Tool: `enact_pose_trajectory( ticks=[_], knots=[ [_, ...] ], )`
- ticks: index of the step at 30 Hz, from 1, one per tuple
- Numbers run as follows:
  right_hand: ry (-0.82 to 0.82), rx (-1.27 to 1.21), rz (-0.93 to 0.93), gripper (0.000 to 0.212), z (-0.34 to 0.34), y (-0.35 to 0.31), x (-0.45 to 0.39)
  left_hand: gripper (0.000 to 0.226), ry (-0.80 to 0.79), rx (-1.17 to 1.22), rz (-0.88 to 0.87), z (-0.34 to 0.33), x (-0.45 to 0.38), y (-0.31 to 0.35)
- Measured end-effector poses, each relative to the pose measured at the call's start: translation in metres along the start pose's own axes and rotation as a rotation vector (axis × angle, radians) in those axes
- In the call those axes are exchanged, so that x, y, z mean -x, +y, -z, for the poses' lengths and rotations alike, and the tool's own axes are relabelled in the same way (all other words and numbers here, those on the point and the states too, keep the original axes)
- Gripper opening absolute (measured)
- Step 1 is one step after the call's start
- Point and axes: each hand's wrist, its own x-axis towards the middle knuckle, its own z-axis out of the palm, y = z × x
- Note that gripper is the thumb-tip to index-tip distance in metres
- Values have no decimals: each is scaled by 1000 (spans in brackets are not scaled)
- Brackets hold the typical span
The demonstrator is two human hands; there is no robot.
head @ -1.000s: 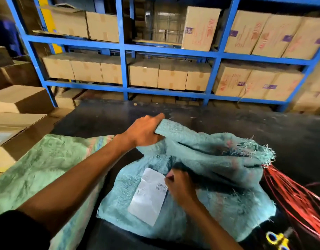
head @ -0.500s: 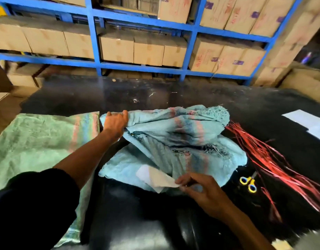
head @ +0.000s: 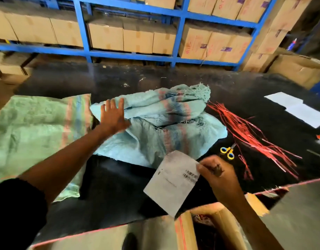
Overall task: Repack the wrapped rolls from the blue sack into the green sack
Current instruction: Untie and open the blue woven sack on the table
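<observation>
Blue sack [head: 155, 123] mid-surface, just beside green sack [head: 34, 130]: soft, floppy, rolls hidden; take it by the frayed mouth. Left hand [head: 113, 115] flat on it, fingers spread. Right hand [head: 218, 175] pinches label [head: 171, 183].

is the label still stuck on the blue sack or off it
Off. The right hand pinches the label by its edge, clear of the blue sack, above the table.
</observation>
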Motion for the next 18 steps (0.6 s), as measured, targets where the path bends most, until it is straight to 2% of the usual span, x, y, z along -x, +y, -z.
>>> enact_pose_trajectory(
  ticks=[2,4,5,7,8,12,15,18],
  knots=[
    [-60,-48,-51,19,-21,13,8,71,-57,391,-83,1,51,21],
    [-148,-100,-123,19,-45,23,15,49,-241,896,-1,4,113,36],
    [-214,-97,-156,18,-58,28,19,44,-319,1056,59,4,142,39],
    [-329,-77,-204,17,-82,37,26,26,-377,1200,128,-8,191,34],
    [-372,-79,-221,18,-95,40,30,9,-355,1201,150,-16,213,24],
    [-503,-47,-323,18,-139,56,47,32,-268,1037,230,-44,272,-24],
    [-601,-31,-389,11,-165,61,58,22,-149,916,255,-54,294,-49],
    [-640,26,-364,12,-186,66,63,19,-85,816,275,-58,299,-67]
  ],
)
